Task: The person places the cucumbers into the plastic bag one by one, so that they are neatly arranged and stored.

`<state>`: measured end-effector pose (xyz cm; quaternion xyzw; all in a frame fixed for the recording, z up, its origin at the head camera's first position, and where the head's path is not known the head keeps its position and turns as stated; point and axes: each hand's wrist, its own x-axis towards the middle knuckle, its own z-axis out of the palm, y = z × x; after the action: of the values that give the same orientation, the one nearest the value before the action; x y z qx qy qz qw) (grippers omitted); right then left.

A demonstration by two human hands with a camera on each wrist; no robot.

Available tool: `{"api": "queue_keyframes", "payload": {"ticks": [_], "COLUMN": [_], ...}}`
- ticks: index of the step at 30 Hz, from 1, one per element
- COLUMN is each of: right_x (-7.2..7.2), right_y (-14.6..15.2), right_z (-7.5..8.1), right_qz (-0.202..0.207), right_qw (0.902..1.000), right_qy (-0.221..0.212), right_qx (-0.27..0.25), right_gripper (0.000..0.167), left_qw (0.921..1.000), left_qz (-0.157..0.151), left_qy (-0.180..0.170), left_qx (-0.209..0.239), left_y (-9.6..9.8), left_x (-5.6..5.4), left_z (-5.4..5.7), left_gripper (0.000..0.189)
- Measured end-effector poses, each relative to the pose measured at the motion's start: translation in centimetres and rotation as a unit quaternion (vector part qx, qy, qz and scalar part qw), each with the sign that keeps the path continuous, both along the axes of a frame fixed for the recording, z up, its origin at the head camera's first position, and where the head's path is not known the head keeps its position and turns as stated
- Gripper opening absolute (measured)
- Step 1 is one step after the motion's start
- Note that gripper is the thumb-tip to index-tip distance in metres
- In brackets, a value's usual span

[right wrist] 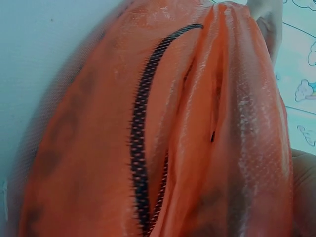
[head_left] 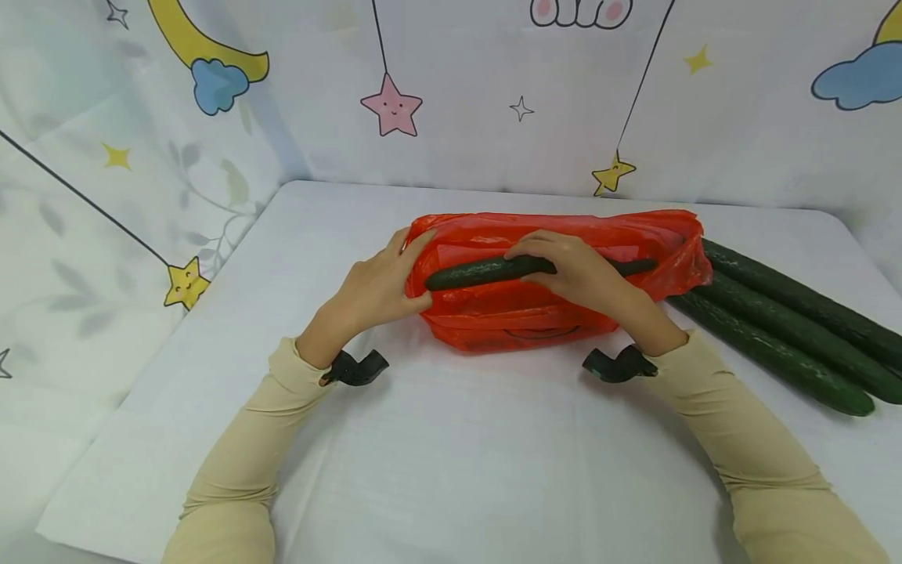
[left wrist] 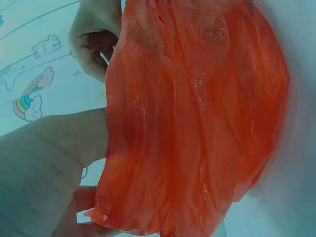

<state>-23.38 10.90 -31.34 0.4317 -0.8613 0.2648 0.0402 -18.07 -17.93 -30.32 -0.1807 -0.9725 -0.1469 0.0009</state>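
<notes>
In the head view, a red plastic bag [head_left: 535, 323] lies lengthwise on the table, a dark green cucumber [head_left: 472, 273] along its middle with red plastic on both sides. My right hand [head_left: 567, 266] grips the cucumber from above near its middle, covering part of it. At the bag's left end, my left hand [head_left: 377, 286] holds the plastic, thumb and forefinger spread around the cucumber's tip. Wrinkled bag plastic [left wrist: 173, 123] fills much of the left wrist view and hides the left thumb's end. Black print shows on the bag [right wrist: 140, 128] in the right wrist view.
Several long cucumbers [head_left: 796, 329] lie side by side at the table's right, their near-left ends beside or under the bag's right end. A white cloth covers the table [head_left: 451, 470]. Behind stands a printed fabric backdrop [head_left: 465, 63].
</notes>
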Motion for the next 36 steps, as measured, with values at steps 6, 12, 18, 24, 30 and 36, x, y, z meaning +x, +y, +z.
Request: {"api": "queue_keyframes", "payload": {"ticks": [6,12,18,24,30,36], "right_x": [-0.1,-0.2,-0.5,-0.9,-1.1,-1.3], "right_y": [-0.1,-0.2,-0.4,-0.5,-0.6,-0.7], "right_z": [-0.2,-0.5,-1.0,-1.7,-2.4,-2.8], "right_qz": [0.000,0.004,0.012,0.022,0.027,0.026], "right_qw": [0.9993,0.9975,0.9961,0.9943,0.9930,0.9924], "right_qy": [-0.016,-0.037,-0.057,-0.078,-0.087,-0.089], "right_qx": [0.033,0.060,0.067,0.070,0.075,0.080], "right_gripper": [0.038,0.038,0.037,0.037,0.036,0.036], "left_qw": [1.0000,1.0000,0.9999,0.9999,0.9999,0.9998], "left_qz": [0.000,0.002,0.003,-0.002,-0.002,-0.003], "left_qy": [-0.001,0.004,0.011,0.007,0.008,0.013], "left_qx": [0.000,-0.002,-0.005,-0.009,-0.010,-0.014], "left_y": [0.0,0.0,0.2,0.2,0.3,0.2], "left_x": [0.1,0.2,0.3,0.4,0.3,0.3], "left_z": [0.1,0.3,0.4,0.3,0.1,0.0], "left_gripper": [0.082,0.084,0.083,0.084,0.084,0.084]}}
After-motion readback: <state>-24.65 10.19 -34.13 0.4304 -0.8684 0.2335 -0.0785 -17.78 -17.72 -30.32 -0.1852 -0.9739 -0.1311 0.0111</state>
